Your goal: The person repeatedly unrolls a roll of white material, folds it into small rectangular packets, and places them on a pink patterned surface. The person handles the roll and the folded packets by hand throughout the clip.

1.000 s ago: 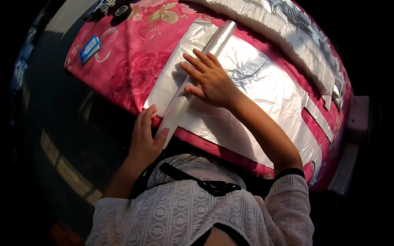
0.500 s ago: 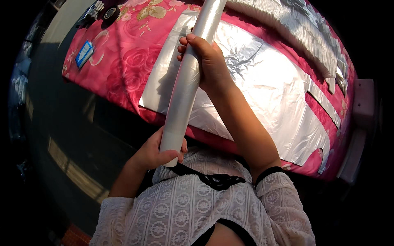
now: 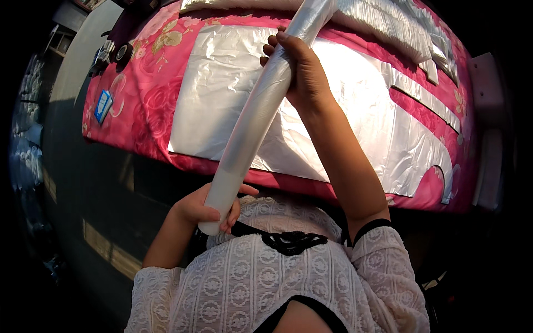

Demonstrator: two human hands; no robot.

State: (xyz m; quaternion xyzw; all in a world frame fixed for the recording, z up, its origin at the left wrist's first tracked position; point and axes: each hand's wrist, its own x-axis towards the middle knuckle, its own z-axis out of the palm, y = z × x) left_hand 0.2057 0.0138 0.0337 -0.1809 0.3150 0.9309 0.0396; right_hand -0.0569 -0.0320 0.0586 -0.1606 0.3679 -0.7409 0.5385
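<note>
A long roll of clear plastic bags or film (image 3: 250, 125) slants up to the right in front of me, its top end beyond the far part of the table. My left hand (image 3: 206, 208) is wrapped round its lower end close to my waist. Farther up, my right hand (image 3: 302, 64) grips the roll, fingers curled behind it and thumb on top. Underneath, a flat white plastic bag (image 3: 205, 83) with cut-out handles at its right end lies spread on the table. The roll hides part of that bag.
A pink flowered cloth (image 3: 141, 105) covers the table. Stacked folded white bags (image 3: 383, 28) lie along its far side. A blue-and-white box (image 3: 103, 106) and a black tape roll (image 3: 124, 54) sit at the left. A pale chair (image 3: 488, 133) stands beyond the right end.
The roll has tilted further right, its lower end shifting left with my left hand. My right hand has moved slightly up and right. The table appears shifted left as my view moved.
</note>
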